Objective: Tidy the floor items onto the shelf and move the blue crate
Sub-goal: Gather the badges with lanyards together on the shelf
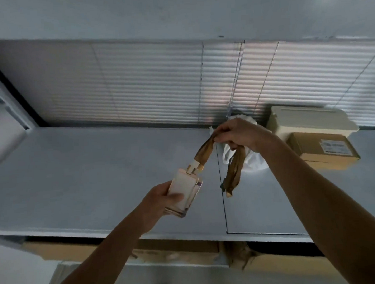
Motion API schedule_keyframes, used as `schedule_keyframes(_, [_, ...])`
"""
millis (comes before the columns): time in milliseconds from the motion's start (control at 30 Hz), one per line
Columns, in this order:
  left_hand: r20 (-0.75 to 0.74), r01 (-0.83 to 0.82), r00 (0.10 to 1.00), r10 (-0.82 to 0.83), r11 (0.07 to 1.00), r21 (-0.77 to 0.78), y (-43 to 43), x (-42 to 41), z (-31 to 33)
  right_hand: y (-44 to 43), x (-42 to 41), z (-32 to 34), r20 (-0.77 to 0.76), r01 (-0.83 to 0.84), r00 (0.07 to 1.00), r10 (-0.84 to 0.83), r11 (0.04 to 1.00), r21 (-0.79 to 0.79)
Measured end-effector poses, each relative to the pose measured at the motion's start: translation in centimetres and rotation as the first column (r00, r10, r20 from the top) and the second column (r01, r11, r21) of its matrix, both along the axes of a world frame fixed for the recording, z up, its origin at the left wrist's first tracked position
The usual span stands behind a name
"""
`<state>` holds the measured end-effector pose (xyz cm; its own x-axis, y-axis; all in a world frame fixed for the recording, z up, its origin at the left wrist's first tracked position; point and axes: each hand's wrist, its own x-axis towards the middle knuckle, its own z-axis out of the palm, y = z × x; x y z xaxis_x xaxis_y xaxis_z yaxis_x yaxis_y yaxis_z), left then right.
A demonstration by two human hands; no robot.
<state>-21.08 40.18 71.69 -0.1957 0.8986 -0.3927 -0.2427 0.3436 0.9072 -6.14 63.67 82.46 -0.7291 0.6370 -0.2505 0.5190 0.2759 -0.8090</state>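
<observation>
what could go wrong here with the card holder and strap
The left hand has only a fingertip grip on the card holder, so it could slip and drop. The brown strap dangling from the right hand hangs beside the white bag and could snag it or drag it across the shelf top.
</observation>
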Motion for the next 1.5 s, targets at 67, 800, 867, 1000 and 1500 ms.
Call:
schedule_keyframes(67, [0.01,-0.018,1.0,0.017,0.999,0.047,0.2,-2.0,1.1,0.3,-0.5,-1.1,-0.048,0.06,0.997,-0.063,0.996,-0.064])
schedule_keyframes(800, [0.02,-0.384,0.92,0.39,0.913,-0.139,16.1,-6.8,-4.4,-6.6,1.8,-14.8,0.02,0.374,0.906,-0.422,0.779,-0.503])
schedule_keyframes(867, [-0.003,-0.399,0.915,0.403,0.906,-0.143,17.6,-6.8,-5.8,-6.0,1.2,-16.0,-0.024,0.369,0.892,-0.452,0.757,-0.54])
schedule_keyframes(1000, [-0.087,-0.421,0.906,0.414,0.904,-0.079,21.5,-7.7,-7.0,-3.8,-0.7,-17.7,-0.069,0.402,0.854,-0.516,0.737,-0.542])
schedule_keyframes(1500, [-0.768,-0.495,0.596,0.234,0.86,-0.123,27.8,-8.3,-14.2,-2.3,-3.6,-24.7,0.17,0.346,0.884,-0.435,0.854,0.388])
